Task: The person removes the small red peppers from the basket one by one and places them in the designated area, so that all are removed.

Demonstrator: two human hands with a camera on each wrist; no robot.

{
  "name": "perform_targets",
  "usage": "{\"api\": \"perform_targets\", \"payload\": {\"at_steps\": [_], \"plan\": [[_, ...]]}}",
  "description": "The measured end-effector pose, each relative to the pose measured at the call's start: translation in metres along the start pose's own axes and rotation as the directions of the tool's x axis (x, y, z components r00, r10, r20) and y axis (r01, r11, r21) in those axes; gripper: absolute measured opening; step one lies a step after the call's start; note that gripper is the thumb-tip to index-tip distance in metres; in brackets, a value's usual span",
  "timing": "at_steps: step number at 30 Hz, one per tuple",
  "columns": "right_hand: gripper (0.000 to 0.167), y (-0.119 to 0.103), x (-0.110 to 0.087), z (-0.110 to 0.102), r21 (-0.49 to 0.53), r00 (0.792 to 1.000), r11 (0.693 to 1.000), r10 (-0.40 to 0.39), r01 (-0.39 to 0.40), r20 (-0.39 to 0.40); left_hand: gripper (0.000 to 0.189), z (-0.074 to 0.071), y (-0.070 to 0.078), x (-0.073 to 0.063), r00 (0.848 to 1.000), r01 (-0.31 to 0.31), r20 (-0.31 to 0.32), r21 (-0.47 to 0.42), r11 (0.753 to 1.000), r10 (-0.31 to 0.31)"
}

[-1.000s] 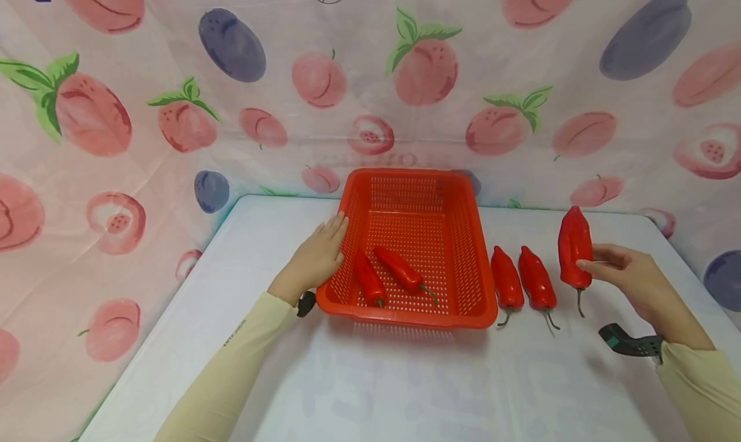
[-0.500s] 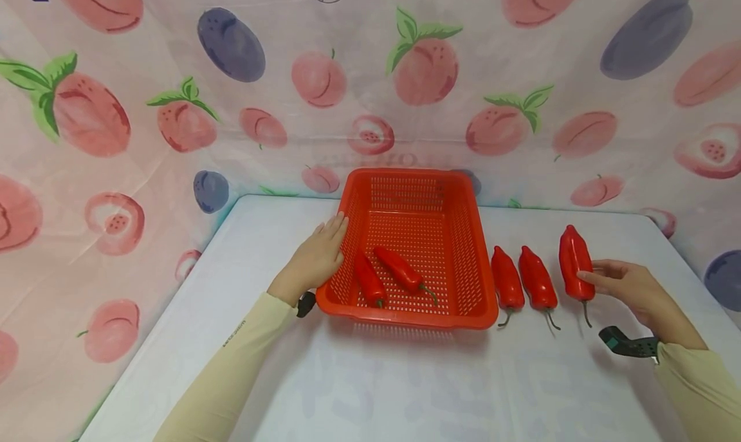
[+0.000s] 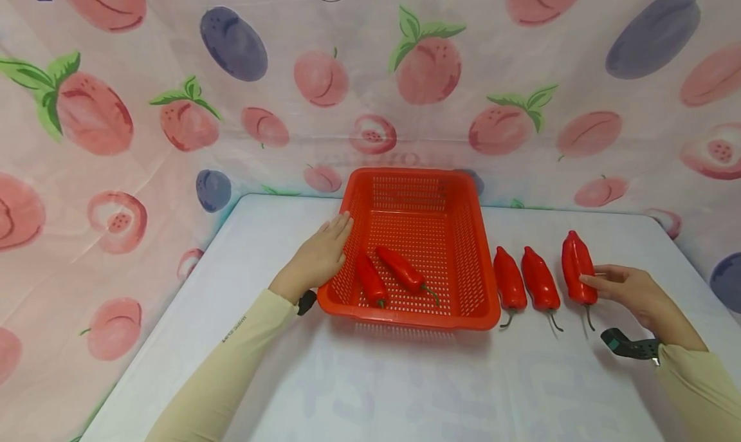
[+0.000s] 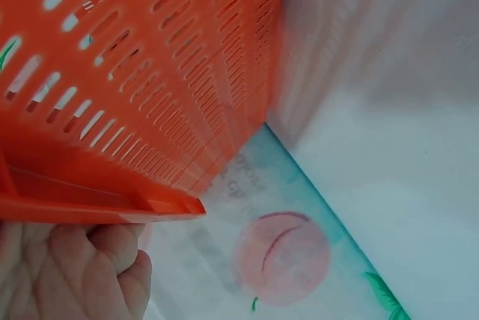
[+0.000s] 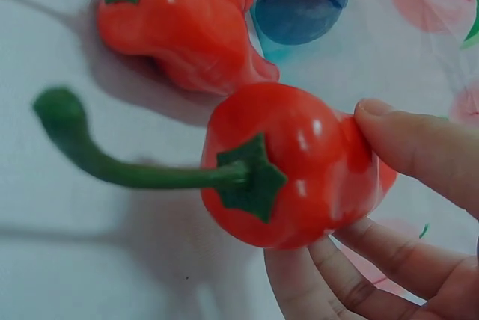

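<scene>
My right hand (image 3: pixel 633 294) pinches a long red chili pepper (image 3: pixel 577 266) between the thumb and fingers. Its curved green stem (image 5: pixel 150 174) points toward me in the right wrist view. Whether this pepper touches the table is hard to tell. Just left of it, two more red peppers, one (image 3: pixel 541 280) and another (image 3: pixel 510 280), lie side by side. An orange-red plastic basket (image 3: pixel 408 316) stands mid-table, with one pepper (image 3: pixel 370 280) and a second (image 3: pixel 401 269) inside. Along its left rim rests my left hand (image 3: pixel 315 255), fingers straight; the left wrist view shows it against the rim (image 4: pixel 97 211).
A white-covered table (image 3: pixel 417 384) carries everything. Behind and to the left hangs a pink fruit-print cloth (image 3: pixel 266 165), close to the basket's far side. A dark wrist strap (image 3: pixel 631 345) sits on the right wrist.
My right hand has lowered the held pepper toward the table, beside the two lying peppers. My left hand stays on the basket's rim.
</scene>
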State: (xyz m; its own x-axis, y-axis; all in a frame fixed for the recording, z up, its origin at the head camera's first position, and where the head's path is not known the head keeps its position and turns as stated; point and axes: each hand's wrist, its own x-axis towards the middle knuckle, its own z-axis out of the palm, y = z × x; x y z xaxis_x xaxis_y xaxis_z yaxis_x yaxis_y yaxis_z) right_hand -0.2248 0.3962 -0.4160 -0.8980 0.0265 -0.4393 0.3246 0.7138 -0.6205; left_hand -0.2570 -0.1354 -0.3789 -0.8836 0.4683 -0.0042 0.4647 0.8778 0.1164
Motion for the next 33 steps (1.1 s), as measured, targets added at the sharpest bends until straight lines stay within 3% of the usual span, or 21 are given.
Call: {"api": "perform_targets", "payload": {"at_steps": [20,33], "plan": [[0.098,0.014,0.014,0.005,-0.035,0.997,0.999,0.035,-0.032,0.073,0.059,0.0,0.0,-0.001,1.0,-0.009,-0.006,-0.002,1.0,0.009],[0.109,0.008,0.019,0.006,-0.102,0.998,0.994,0.043,-0.038,0.052,0.059,0.001,0.0,-0.001,1.0,-0.008,-0.018,-0.008,1.0,0.008]]}}
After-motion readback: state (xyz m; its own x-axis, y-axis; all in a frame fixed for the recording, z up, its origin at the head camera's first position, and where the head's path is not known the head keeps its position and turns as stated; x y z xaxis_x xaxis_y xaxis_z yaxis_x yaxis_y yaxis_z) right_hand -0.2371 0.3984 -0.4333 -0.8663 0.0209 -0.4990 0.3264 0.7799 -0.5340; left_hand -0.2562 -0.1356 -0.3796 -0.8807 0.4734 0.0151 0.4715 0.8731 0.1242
